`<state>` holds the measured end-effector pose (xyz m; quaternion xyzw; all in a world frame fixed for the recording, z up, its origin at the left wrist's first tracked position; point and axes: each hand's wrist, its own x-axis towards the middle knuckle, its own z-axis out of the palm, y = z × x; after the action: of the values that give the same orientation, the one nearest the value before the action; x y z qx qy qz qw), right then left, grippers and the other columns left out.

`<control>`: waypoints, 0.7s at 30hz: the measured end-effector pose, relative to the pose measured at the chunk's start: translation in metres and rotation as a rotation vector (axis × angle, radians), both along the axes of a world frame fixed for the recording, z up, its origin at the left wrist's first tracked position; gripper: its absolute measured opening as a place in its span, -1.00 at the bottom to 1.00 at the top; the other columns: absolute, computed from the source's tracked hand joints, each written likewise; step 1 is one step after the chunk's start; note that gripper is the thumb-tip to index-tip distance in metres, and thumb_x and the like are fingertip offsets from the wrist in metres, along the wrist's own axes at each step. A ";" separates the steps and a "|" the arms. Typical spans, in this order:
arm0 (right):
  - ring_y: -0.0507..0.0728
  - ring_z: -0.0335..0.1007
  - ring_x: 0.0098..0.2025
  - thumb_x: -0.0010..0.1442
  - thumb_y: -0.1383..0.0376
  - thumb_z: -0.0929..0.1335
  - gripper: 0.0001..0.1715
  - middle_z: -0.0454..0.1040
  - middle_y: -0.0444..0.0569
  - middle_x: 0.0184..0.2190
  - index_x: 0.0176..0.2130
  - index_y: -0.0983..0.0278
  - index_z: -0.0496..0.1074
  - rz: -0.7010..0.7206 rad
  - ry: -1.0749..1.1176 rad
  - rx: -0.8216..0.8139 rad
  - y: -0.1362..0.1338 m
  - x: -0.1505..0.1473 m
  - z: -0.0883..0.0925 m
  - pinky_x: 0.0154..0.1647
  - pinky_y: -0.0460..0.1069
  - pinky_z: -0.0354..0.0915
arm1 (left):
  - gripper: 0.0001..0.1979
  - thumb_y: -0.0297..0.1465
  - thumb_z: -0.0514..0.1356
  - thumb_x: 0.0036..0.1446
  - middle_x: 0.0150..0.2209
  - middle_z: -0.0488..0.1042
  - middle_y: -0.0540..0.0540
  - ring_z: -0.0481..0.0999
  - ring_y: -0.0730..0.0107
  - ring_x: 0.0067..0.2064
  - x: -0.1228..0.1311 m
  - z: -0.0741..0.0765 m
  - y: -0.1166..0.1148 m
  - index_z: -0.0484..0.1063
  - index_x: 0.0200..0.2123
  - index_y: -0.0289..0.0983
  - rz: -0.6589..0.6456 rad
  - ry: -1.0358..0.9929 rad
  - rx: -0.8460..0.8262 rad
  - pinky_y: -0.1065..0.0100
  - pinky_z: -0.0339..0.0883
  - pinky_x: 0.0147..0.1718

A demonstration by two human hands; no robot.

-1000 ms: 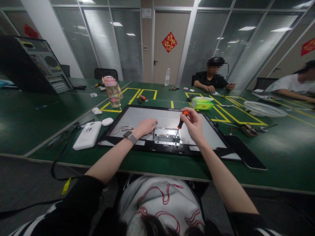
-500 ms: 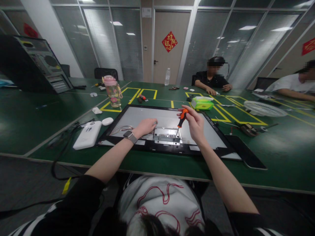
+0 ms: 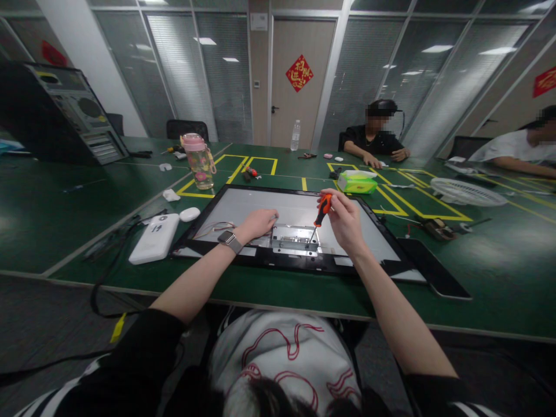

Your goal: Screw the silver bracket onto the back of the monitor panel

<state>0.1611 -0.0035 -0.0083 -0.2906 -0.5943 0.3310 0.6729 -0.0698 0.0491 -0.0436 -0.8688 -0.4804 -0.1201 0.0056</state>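
Note:
A flat monitor panel (image 3: 243, 205) in a black frame lies face down on the green table (image 3: 486, 260) in front of me. A small metal bracket (image 3: 292, 236) sits near its front edge. My right hand (image 3: 345, 220) grips an orange-and-black screwdriver (image 3: 320, 215), its tip down on the bracket's right end. My left hand (image 3: 256, 224), with a watch on the wrist, rests curled on the panel at the bracket's left end, fingertips pressing there.
A white power bank (image 3: 155, 238) and a white mouse (image 3: 189, 215) lie left of the panel, a pink bottle (image 3: 198, 161) behind. A green tissue pack (image 3: 357, 183), a white fan (image 3: 467, 192) and a black phone (image 3: 434, 277) lie right. Two other people sit at the far side. A computer case (image 3: 65, 116) stands far left.
My right hand's fingers have shifted round the screwdriver handle, as if turning it; the tip stays on the bracket. My left hand has not moved.

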 end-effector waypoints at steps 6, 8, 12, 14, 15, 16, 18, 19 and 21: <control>0.01 0.30 -0.47 -0.01 0.17 0.49 -0.79 0.34 -0.19 -0.51 -0.34 0.16 0.47 -0.026 0.095 -0.028 -0.001 -0.003 0.003 -0.45 -0.07 0.29 | -0.70 -0.39 -0.01 0.29 -0.08 0.56 -0.19 0.53 0.17 -0.07 0.000 0.001 0.000 0.43 0.00 -0.26 0.009 0.000 -0.020 0.28 0.36 -0.10; -0.01 0.27 -0.48 -0.07 0.21 0.51 -0.77 0.31 -0.21 -0.52 -0.39 0.17 0.44 -0.042 0.128 -0.046 -0.001 -0.003 0.004 -0.48 -0.09 0.25 | -0.70 -0.39 0.00 0.28 -0.07 0.56 -0.19 0.53 0.17 -0.07 0.001 0.000 0.000 0.43 0.00 -0.26 0.013 0.005 -0.023 0.28 0.36 -0.11; -0.03 0.24 -0.50 -0.07 0.27 0.51 -0.80 0.29 -0.23 -0.52 -0.42 0.18 0.43 -0.025 0.162 -0.054 0.000 -0.003 0.004 -0.50 -0.10 0.22 | -0.69 -0.39 -0.01 0.29 -0.07 0.55 -0.20 0.53 0.17 -0.07 0.000 0.000 0.001 0.43 0.00 -0.27 0.006 0.005 -0.015 0.27 0.36 -0.10; -0.02 0.26 -0.49 -0.02 0.24 0.49 -0.83 0.31 -0.22 -0.52 -0.38 0.16 0.45 -0.004 0.140 -0.044 0.000 -0.002 0.003 -0.47 -0.08 0.26 | -0.69 -0.38 -0.01 0.30 -0.07 0.55 -0.20 0.53 0.17 -0.07 0.000 0.000 0.000 0.43 0.00 -0.27 -0.001 0.002 -0.010 0.27 0.36 -0.09; 0.00 0.29 -0.48 0.02 0.21 0.47 -0.84 0.34 -0.20 -0.50 -0.35 0.15 0.46 0.018 0.121 -0.042 0.000 -0.002 0.003 -0.44 -0.06 0.29 | -0.69 -0.37 -0.01 0.30 -0.07 0.55 -0.20 0.53 0.17 -0.07 0.000 0.000 0.000 0.43 0.00 -0.27 -0.003 0.001 -0.009 0.27 0.36 -0.09; 0.02 0.33 -0.44 0.07 0.17 0.45 -0.83 0.38 -0.18 -0.48 -0.30 0.14 0.47 0.050 0.101 -0.043 0.000 -0.002 0.003 -0.39 -0.04 0.32 | -0.69 -0.37 -0.02 0.30 -0.07 0.55 -0.21 0.53 0.17 -0.07 0.000 0.000 0.000 0.43 0.00 -0.27 -0.002 0.001 -0.009 0.27 0.37 -0.09; 0.07 0.41 -0.36 0.14 0.12 0.39 -0.77 0.46 -0.13 -0.40 -0.19 0.13 0.47 0.121 0.072 -0.050 -0.002 -0.002 0.004 -0.27 0.02 0.36 | -0.68 -0.37 -0.02 0.31 -0.07 0.55 -0.21 0.54 0.17 -0.08 -0.001 -0.001 0.001 0.43 0.00 -0.27 0.002 -0.001 -0.008 0.26 0.37 -0.09; 0.08 0.43 -0.31 0.17 0.10 0.37 -0.75 0.49 -0.10 -0.36 -0.16 0.13 0.46 0.150 0.063 -0.056 -0.003 -0.002 0.004 -0.22 0.05 0.37 | -0.68 -0.37 -0.02 0.30 -0.07 0.55 -0.21 0.54 0.17 -0.08 -0.001 -0.001 0.001 0.43 0.01 -0.27 0.004 -0.002 -0.007 0.26 0.37 -0.09; 0.10 0.44 -0.27 0.20 0.08 0.34 -0.76 0.51 -0.08 -0.33 -0.16 0.12 0.45 0.177 0.057 -0.070 -0.004 -0.003 0.005 -0.15 0.07 0.38 | -0.68 -0.37 -0.01 0.30 -0.07 0.55 -0.20 0.54 0.18 -0.08 -0.001 -0.001 0.002 0.42 0.01 -0.27 0.004 -0.002 -0.008 0.26 0.37 -0.09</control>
<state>0.1580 -0.0070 -0.0033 -0.2505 -0.5864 0.4179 0.6471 -0.0708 0.0507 -0.0450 -0.8676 -0.4828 -0.1191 0.0018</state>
